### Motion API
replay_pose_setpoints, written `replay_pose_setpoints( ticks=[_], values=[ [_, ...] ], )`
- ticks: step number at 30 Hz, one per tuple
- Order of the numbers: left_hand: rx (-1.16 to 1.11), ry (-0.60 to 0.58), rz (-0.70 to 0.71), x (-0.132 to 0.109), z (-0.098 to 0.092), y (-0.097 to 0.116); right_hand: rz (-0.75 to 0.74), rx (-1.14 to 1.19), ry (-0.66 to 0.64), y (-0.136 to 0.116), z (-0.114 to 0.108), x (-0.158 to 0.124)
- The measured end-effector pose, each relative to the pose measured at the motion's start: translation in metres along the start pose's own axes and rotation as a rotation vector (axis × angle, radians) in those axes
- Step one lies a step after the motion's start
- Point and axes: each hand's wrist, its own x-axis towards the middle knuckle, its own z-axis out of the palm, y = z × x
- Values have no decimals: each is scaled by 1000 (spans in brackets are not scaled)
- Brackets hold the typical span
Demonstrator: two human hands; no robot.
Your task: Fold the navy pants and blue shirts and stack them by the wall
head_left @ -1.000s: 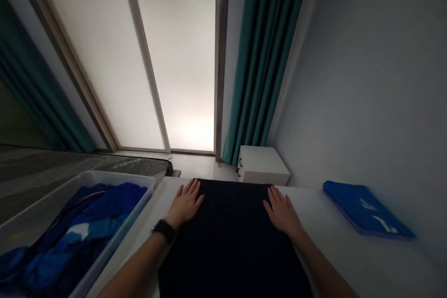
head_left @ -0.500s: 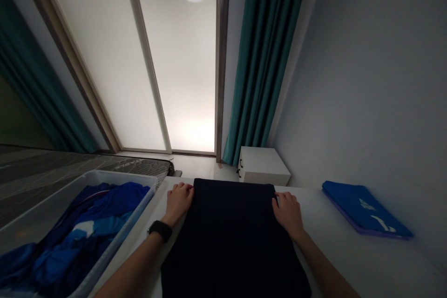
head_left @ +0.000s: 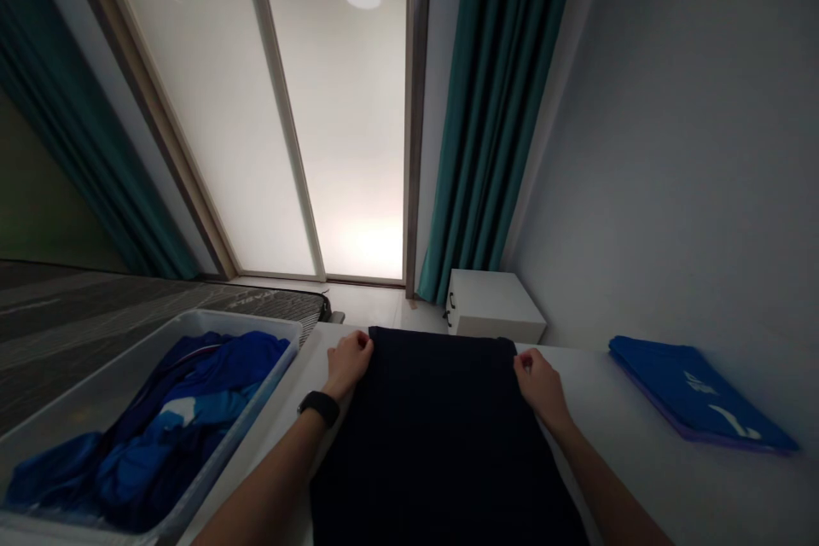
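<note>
A dark navy garment (head_left: 441,435) lies spread flat in front of me, its far edge straight and its near end running out of the picture. Its kind I cannot make out. At its far left corner my left hand (head_left: 349,361), with a black watch (head_left: 318,409) on the wrist, pinches the cloth between thumb and curled fingers. The far right corner is pinched in the same way by my right hand (head_left: 538,382). Both forearms rest along the two sides of the garment.
A white table (head_left: 614,418) bears the garment. On the left stands a clear plastic bin (head_left: 265,397) of crumpled blue clothes (head_left: 192,409). Folded blue clothing (head_left: 700,392) lies on the right by the wall. Beyond the table are a white cabinet (head_left: 496,299) and teal curtains (head_left: 505,119).
My fingers have curled from lying more loosely at the far corners into a pinch on each. The view has shifted slightly, moving everything a little to the right. The garment still lies flat.
</note>
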Motion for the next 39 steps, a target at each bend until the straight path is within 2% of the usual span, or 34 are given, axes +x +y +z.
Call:
replay_pose_setpoints(
  ticks=[7, 11, 14, 17, 20, 24, 28, 31, 34, 39],
  values=[
    [-449, 28, -6, -6, -16, 4, 66, 394, -7, -12, -26, -9],
    [-572, -1, -6, -23, -38, 4, 100, 546, -40, -19, -51, -25],
    [-612, -71, 13, -41, -54, -3, 109, 557, -81, -15, -66, -42],
    [-535, -184, 59, -59, -63, -17, 57, 453, -155, -4, -72, -61],
    [-324, -259, 118, -76, -63, -34, -17, 332, -239, 11, -70, -79],
    [-25, -257, 122, -94, -58, -50, -85, 104, -283, 27, -63, -95],
    [117, -249, 128, -103, -57, -52, -172, -109, -256, 33, -60, -102],
    [84, -238, 139, -104, -59, -51, -207, -156, -212, 34, -61, -105],
    [-3, -236, 142, -98, -60, -50, -193, -154, -223, 32, -63, -103],
    [178, -176, 68, -70, -55, -37, -90, -181, -279, 26, -60, -87]
  ],
)
